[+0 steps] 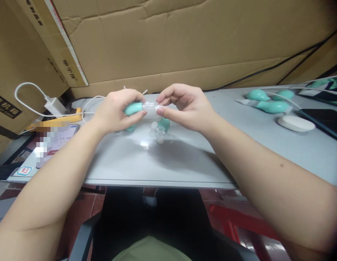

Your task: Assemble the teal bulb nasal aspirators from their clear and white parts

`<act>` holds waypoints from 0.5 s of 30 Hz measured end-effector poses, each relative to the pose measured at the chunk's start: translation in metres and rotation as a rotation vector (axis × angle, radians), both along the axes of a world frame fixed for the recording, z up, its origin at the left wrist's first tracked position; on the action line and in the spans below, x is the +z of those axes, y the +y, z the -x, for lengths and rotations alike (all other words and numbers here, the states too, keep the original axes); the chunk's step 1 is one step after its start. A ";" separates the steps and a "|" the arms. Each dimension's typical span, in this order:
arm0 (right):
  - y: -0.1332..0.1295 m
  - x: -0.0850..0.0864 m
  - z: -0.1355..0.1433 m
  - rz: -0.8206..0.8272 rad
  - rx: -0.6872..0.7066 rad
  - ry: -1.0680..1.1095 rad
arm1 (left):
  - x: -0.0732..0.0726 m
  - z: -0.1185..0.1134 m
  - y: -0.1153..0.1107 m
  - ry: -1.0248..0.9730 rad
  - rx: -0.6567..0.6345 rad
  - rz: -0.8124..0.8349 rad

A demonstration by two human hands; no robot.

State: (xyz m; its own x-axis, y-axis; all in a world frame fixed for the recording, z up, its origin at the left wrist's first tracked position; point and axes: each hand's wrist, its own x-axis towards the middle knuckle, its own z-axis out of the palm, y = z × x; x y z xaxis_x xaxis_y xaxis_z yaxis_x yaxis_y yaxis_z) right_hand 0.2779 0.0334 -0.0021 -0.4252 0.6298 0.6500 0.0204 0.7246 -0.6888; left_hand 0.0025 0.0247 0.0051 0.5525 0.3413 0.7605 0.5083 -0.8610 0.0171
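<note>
Wrapped round a teal bulb (133, 108) with a clear neck, my left hand (121, 108) holds it sideways above the desk. The thumb and fingertips of my right hand (184, 105) pinch the white end piece (157, 107) at the tip of that clear neck. Just below lie a second teal piece (164, 124) and small clear and white caps (157, 132). Part of another teal item (130, 128) shows under my left hand, mostly hidden by it.
Several teal bulbs (273, 106), a white oval case (296, 123) and a dark device (324, 121) lie at the right of the grey desk (157, 170). A phone (61, 141), yellow object (59, 122) and white charger (56, 106) sit left. Cardboard (184, 43) stands behind.
</note>
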 end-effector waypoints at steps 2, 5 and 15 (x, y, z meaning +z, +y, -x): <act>0.002 -0.001 0.000 -0.016 -0.018 0.002 | 0.000 0.000 -0.001 0.005 0.005 0.003; 0.004 -0.003 0.000 -0.030 -0.029 0.008 | 0.000 0.000 -0.001 0.017 0.013 0.011; 0.004 -0.003 0.000 -0.024 -0.024 0.025 | 0.000 -0.001 -0.001 0.020 -0.006 0.003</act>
State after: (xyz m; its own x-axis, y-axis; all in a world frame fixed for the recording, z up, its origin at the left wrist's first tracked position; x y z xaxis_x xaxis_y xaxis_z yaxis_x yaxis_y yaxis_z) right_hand 0.2778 0.0373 -0.0051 -0.3936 0.6235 0.6755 0.0207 0.7406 -0.6716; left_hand 0.0033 0.0237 0.0048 0.5695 0.3398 0.7484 0.5033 -0.8641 0.0094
